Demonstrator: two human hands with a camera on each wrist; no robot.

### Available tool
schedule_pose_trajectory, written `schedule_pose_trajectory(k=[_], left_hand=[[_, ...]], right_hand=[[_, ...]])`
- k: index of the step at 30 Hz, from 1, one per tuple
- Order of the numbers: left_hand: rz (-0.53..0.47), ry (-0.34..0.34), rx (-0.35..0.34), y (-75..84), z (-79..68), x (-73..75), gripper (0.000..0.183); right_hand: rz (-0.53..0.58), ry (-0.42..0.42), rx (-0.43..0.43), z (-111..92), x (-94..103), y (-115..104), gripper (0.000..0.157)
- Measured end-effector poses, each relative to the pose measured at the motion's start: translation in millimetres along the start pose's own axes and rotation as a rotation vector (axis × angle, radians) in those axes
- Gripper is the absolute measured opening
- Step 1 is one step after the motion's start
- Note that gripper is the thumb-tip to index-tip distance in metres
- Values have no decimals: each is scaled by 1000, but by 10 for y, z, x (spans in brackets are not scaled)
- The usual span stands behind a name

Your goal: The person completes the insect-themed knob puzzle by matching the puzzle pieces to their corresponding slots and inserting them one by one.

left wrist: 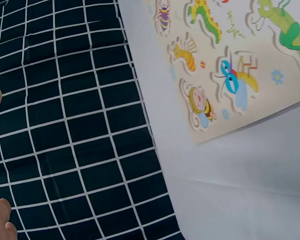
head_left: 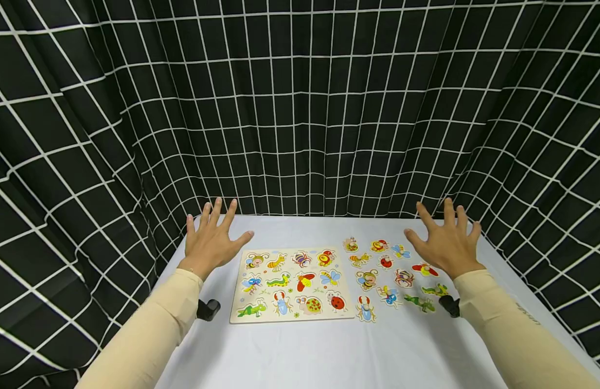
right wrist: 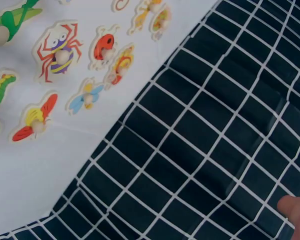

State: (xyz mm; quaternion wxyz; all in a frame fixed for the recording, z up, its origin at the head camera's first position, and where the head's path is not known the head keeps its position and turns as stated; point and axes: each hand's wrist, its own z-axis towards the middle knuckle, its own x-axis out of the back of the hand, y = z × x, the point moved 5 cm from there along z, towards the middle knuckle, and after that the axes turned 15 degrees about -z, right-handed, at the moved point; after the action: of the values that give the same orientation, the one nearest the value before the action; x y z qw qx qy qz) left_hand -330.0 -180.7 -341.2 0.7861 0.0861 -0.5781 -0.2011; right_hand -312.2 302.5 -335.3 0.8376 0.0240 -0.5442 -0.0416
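Note:
A wooden puzzle board point(head_left: 292, 286) with printed insect shapes lies on the white table, left of the middle. To its right are scattered several knobbed insect pieces, among them a spider piece point(right wrist: 60, 52), a ladybug piece point(right wrist: 104, 48) and a beetle piece point(head_left: 365, 309). My left hand point(head_left: 210, 240) hovers with fingers spread near the board's upper left corner, holding nothing. Over the right side of the scattered pieces my right hand point(head_left: 447, 240) is also spread and holds nothing. Only fingertips of each hand show in the wrist views.
A white cloth covers the table point(head_left: 280, 356). Black curtains with a white grid point(head_left: 300, 108) stand around its back and sides. Each wrist wears a dark strap mount, the left mount point(head_left: 208, 309) near the board's lower left corner.

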Motion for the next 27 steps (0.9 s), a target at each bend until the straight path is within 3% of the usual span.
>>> schedule_pose_trajectory(k=[12, 27], left_hand=[[-30, 36, -66, -62, -228, -50, 95], [-144, 17, -57, -186, -503, -181, 97]], right_hand=[[4, 23, 0, -31, 67, -10, 78], [11, 36, 2, -29, 70, -58, 78]])
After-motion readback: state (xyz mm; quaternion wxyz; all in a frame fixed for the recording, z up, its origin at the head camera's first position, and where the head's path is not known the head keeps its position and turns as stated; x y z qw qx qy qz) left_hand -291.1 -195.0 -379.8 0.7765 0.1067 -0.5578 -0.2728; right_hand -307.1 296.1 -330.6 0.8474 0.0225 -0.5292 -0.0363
